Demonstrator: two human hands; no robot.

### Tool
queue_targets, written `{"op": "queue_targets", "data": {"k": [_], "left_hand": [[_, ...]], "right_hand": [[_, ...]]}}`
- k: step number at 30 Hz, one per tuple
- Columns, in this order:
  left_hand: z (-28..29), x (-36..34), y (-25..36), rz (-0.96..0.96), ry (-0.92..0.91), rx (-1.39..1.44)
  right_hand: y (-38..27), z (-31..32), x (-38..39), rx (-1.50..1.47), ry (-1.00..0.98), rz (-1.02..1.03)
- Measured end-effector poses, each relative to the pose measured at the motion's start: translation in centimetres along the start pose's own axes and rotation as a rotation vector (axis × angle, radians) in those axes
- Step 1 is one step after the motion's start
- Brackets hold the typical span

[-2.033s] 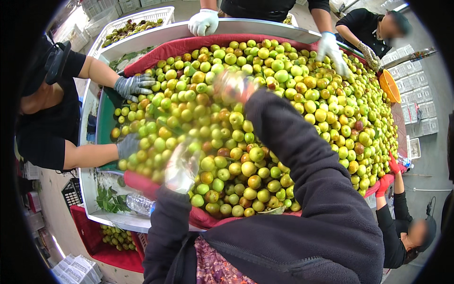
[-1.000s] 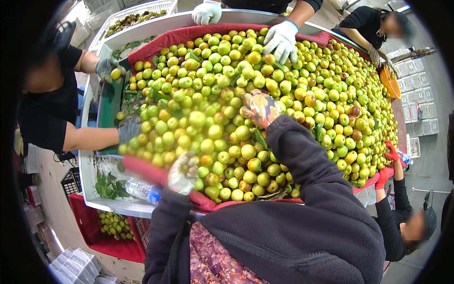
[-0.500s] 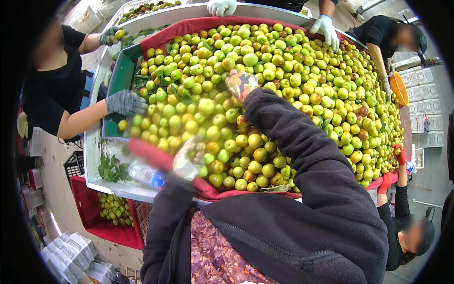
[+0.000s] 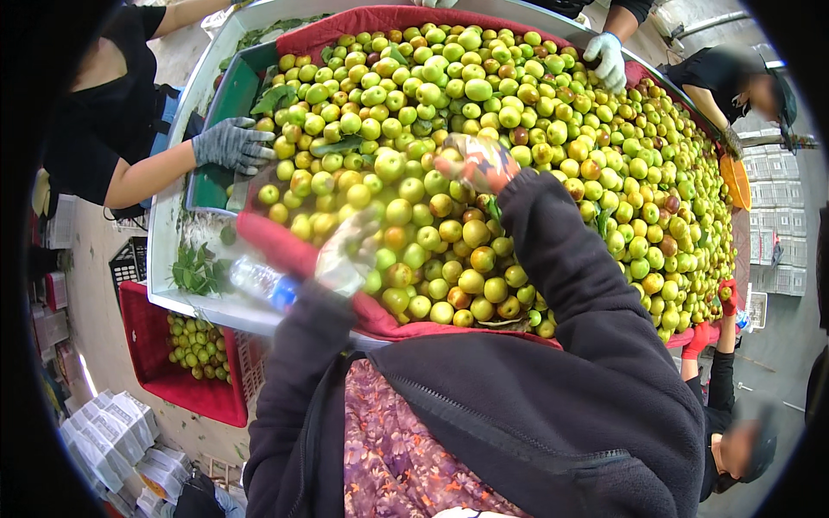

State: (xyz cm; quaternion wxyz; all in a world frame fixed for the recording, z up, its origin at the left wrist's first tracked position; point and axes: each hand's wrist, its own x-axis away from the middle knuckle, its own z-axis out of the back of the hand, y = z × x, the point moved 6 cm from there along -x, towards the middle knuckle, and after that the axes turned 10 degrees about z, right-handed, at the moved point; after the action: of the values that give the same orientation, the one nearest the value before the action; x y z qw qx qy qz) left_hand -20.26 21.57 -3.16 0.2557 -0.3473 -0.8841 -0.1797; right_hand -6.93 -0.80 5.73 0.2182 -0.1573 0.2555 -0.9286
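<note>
Around your left hand (image 4: 347,255) and right hand (image 4: 479,162), set apart with fingers bent, spreads the pale-rimmed bench (image 4: 164,268). Its heap of green jujubes (image 4: 553,129) lies beneath your right hand and beyond your left; I cannot tell whether either grips fruit. Left of your left hand are a red crate (image 4: 186,404), lower down, and a clear plastic bottle (image 4: 256,278), nearer.

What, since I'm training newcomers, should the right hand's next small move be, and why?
Perhaps the right hand could reach left and lift out the leaf: it lies among the fruit, whereas a clump of leaves lies apart at far left.
</note>
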Motion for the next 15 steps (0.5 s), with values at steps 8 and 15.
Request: {"op": "queue_targets", "data": {"k": [8,15], "left_hand": [[-6.0,2.4,-4.0,-0.065,-0.137,-0.667],[-2.1,2.3,-3.4,0.011,0.053,-0.331]], "right_hand": [[-7.8,-5.7,7.3,-0.527,0.079,0.192],[-3.2,-6.8,4.6,0.234,-0.008,0.063]]}}
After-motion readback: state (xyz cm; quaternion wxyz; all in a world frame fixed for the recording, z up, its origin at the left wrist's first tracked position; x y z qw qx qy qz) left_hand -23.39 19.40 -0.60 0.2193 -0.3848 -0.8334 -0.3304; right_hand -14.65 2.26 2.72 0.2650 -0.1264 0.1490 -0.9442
